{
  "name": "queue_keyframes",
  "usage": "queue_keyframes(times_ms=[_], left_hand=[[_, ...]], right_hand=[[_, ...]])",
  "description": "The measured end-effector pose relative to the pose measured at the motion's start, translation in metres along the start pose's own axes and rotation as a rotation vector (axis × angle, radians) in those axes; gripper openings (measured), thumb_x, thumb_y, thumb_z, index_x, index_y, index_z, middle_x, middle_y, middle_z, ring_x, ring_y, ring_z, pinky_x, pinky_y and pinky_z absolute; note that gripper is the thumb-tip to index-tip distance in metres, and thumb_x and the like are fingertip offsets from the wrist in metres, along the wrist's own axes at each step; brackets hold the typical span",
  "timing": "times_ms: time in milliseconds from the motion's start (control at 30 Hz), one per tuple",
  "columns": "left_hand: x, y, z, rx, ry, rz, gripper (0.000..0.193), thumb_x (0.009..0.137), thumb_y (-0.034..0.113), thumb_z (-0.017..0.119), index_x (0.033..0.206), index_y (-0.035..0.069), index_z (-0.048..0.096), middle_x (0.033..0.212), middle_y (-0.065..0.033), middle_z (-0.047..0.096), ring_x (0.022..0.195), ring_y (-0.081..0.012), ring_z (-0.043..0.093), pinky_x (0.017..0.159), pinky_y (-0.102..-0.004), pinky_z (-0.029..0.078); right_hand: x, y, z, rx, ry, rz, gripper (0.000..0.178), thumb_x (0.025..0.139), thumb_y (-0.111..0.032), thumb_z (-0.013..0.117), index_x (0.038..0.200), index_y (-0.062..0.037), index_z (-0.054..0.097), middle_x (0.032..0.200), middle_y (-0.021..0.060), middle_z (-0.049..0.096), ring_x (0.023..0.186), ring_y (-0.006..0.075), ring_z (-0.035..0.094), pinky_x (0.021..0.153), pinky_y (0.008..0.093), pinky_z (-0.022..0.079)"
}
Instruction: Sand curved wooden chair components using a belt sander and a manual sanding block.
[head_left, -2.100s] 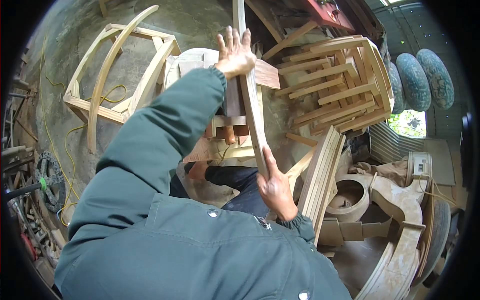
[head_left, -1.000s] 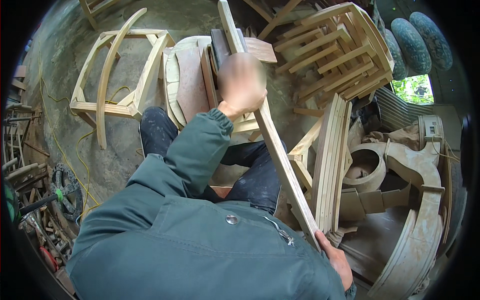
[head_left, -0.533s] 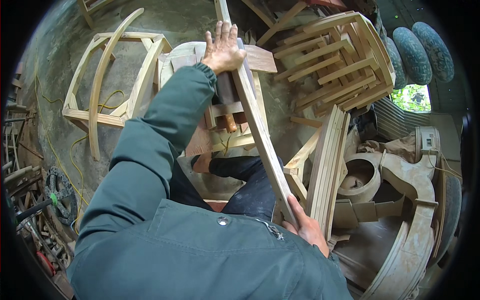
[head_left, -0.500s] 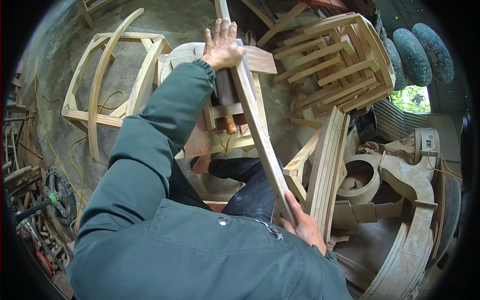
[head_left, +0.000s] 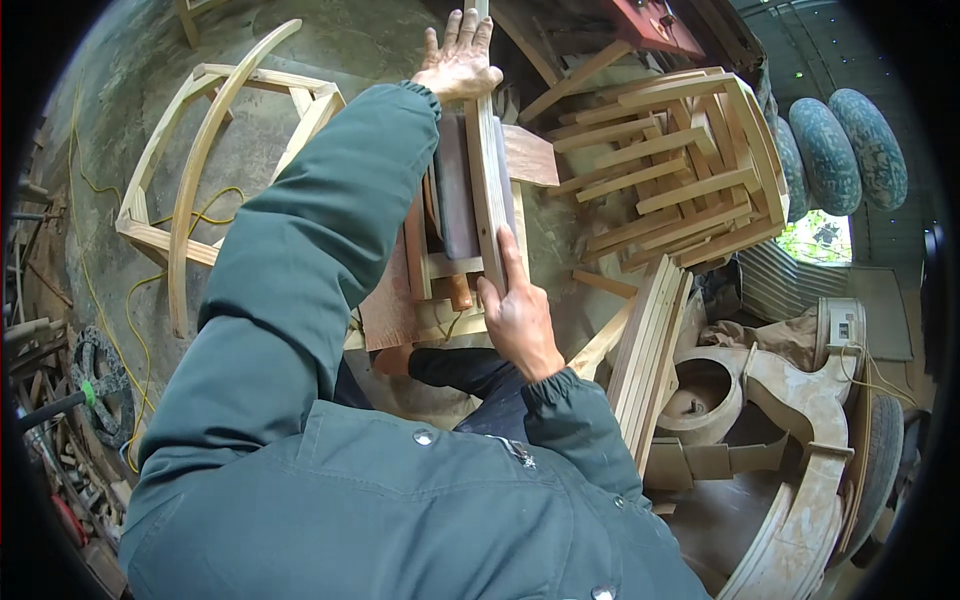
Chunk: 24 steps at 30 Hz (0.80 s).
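Showing grey concrete floor (head_left: 370,60); admitting daylight through opening (head_left: 818,240) in bluish wall (head_left: 890,240) at right, near corrugated sheet (head_left: 790,285).

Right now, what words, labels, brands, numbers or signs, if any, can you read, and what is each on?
No words or numbers can be read.
Small pale plate on the tan curved machine frame: its dark marks are too small to read.
Wooden strip touched by the left hand and right hand: no lettering can be made out.
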<state>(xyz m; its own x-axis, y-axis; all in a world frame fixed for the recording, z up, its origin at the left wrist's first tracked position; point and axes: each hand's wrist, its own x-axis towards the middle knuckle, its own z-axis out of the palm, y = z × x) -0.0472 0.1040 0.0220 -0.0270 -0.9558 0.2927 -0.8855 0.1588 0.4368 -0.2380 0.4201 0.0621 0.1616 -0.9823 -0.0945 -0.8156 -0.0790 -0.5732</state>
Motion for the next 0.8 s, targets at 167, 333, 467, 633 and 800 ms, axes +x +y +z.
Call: queue_keyframes(times_ms=[167, 333, 467, 633, 800], left_hand=[[-0.003, -0.002, -0.009, 0.075, -0.023, -0.019, 0.094, 0.091, 0.042, 0.053, 0.169, 0.009, 0.012, 0.177, -0.0135, 0.003, 0.163, -0.032, -0.003, 0.128, -0.0628, 0.001], [-0.02, 0.016, -0.013, 0.11, -0.108, -0.018, 0.094, 0.091, 0.042, 0.053, 0.169, 0.009, 0.012, 0.177, -0.0124, 0.003, 0.163, -0.0319, -0.003, 0.128, -0.0615, 0.001], [-0.053, 0.02, -0.017, 0.068, -0.122, -0.048, 0.094, 0.093, 0.043, 0.052, 0.169, 0.007, 0.011, 0.177, -0.0125, 0.004, 0.163, -0.0315, -0.005, 0.129, -0.0602, -0.002], [-0.089, 0.044, -0.011, 0.047, -0.166, 0.012, 0.095, 0.093, 0.046, 0.053, 0.168, 0.004, 0.011, 0.177, -0.0137, 0.003, 0.163, -0.0305, -0.006, 0.128, -0.0607, -0.002], [-0.17, 0.074, -0.019, -0.005, -0.25, 0.012, 0.099, 0.091, 0.049, 0.054, 0.166, -0.003, 0.013, 0.176, -0.0193, 0.003, 0.163, -0.034, -0.007, 0.128, -0.0597, -0.004]], right_hand=[[-0.02, 0.005, -0.011, -0.066, -0.025, -0.011, 0.075, 0.095, -0.011, 0.063, 0.163, -0.0155, 0.03, 0.11, 0.0361, 0.068, 0.096, 0.0535, 0.068, 0.082, 0.0546, 0.056], [-0.125, 0.023, -0.056, -0.085, -0.123, 0.013, 0.08, 0.091, -0.008, 0.062, 0.164, -0.0193, 0.03, 0.102, 0.0307, 0.069, 0.089, 0.0515, 0.068, 0.077, 0.0555, 0.054], [-0.229, 0.023, -0.112, -0.156, -0.266, 0.101, 0.084, 0.089, -0.007, 0.064, 0.164, -0.0238, 0.03, 0.098, 0.028, 0.069, 0.09, 0.0485, 0.068, 0.077, 0.0532, 0.054], [-0.358, 0.004, -0.186, -0.055, -0.387, 0.304, 0.082, 0.086, -0.006, 0.076, 0.159, -0.0221, 0.043, 0.099, 0.0249, 0.071, 0.085, 0.0445, 0.07, 0.074, 0.0471, 0.055], [-0.427, -0.068, -0.251, -0.105, -0.447, 0.682, 0.062, 0.092, -0.012, 0.07, 0.152, -0.007, 0.052, 0.137, 0.022, 0.067, 0.124, 0.0302, 0.066, 0.104, 0.0367, 0.05]])
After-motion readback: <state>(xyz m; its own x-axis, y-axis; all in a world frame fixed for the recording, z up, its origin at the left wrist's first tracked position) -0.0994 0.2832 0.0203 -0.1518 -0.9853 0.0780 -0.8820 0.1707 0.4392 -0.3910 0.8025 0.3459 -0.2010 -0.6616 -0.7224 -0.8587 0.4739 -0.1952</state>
